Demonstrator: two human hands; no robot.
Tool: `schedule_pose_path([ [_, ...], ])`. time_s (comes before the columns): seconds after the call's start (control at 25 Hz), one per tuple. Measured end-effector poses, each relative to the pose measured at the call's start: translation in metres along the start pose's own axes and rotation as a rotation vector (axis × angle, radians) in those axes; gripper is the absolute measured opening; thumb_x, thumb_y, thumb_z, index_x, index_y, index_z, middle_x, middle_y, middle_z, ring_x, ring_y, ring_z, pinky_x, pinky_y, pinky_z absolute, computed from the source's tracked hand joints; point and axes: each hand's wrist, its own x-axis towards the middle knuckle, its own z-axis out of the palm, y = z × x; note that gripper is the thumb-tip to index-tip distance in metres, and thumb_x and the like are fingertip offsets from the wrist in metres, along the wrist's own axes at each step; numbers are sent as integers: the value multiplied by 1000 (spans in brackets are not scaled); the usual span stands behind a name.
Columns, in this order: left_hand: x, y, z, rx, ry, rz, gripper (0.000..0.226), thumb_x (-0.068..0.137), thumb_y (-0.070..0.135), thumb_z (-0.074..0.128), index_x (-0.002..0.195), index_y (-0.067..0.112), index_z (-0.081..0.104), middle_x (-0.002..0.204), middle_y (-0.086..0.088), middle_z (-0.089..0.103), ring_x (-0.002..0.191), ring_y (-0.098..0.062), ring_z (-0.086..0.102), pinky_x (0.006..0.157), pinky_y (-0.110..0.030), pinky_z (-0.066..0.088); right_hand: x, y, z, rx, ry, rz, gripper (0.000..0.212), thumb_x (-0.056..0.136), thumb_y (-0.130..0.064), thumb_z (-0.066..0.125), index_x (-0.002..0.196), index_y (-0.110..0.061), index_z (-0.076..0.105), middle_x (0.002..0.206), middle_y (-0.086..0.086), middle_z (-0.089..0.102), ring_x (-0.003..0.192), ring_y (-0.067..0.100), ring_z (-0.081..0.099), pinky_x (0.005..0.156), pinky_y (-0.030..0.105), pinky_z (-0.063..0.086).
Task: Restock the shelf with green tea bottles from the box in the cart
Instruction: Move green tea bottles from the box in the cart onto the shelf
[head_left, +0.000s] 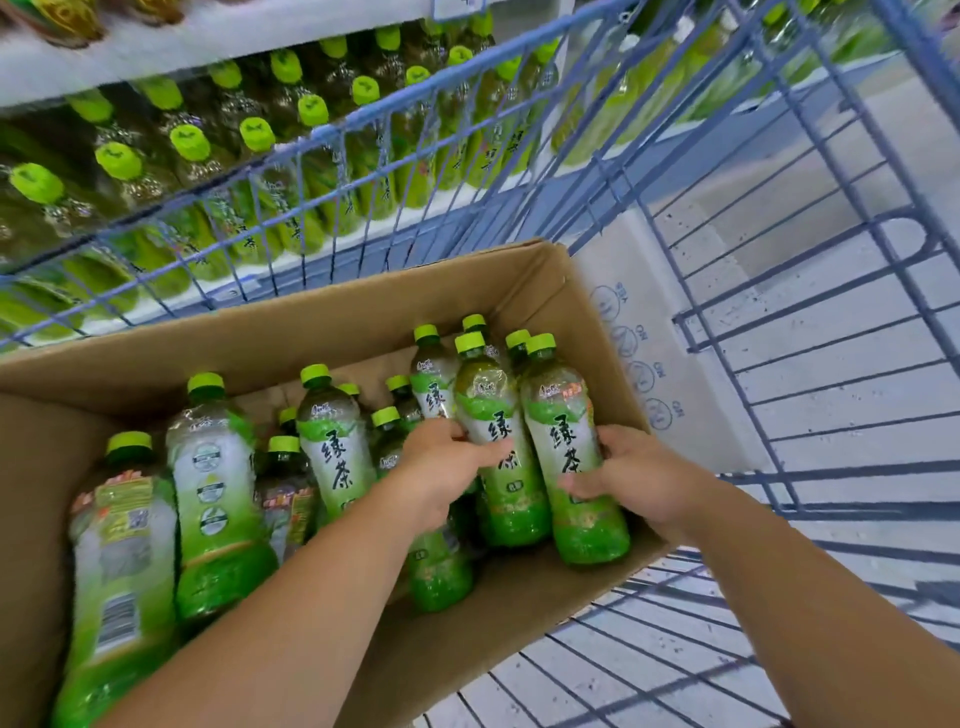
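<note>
Running along the cart's far-left side, the shelf (156, 62) is white and flat-edged, blurred by motion, and packed with rows of shelf bottles (249, 156) in clear plastic with lime screw caps. Just beside it stands the cart (779, 291), a basket of thin blue-painted wire in a square grid, through which a pale speckled floor (857, 374) shows. On the cart's wire bottom, against its left wall, rests the box (311, 322). It is brown corrugated cardboard, open-topped, and its outer right side is white with round printed symbols.

Inside the box are the tea bottles (218, 467), slim clear plastic with glossy green-and-white wrap labels and ridged lime caps. Some stand upright toward the box's far wall, and others lean tilted at its left end. At the box's right end, three are raised together above the rest.

The left hand (441, 467) has its grip clamped on the middle bottle (488, 395), thumb across the label's black characters and fingers tucked at its left flank. Another bottle passes under the palm, and I cannot tell whether the hand holds it too. The right hand (639, 473) has its grip clamped on the right bottle (563, 415), thumb at the label's right edge and fingers curled over its lower half. Both bare forearms reach in over the box's near wall.
</note>
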Motion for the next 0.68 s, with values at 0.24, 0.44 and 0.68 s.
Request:
schedule_pose_path([
  [0.24,-20,-7,-24,25,-65,108,37,79,26,84,109,19,65,106,1,74,102,-17,69,101,-42,50,-1,-7,8,64,-93,-25,38,85,-2,73,121,-13,66,110,5,76,106,26,71,97,50,53],
  [0.44,-39,-13,-48,-229,-106,99,58,84,51,73,131,27,52,126,1,67,114,-18,65,98,-42,50,-14,-21,30,240,-116,25,24,95,-9,62,119,-9,66,110,16,75,103,35,71,86,46,58],
  [0.68,-67,-10,-88,-287,-56,212,56,84,61,66,132,36,53,128,15,65,118,-10,61,101,-44,49,-36,-38,73,255,19,-104,23,95,-24,62,117,-21,67,107,8,76,98,30,72,88,48,58],
])
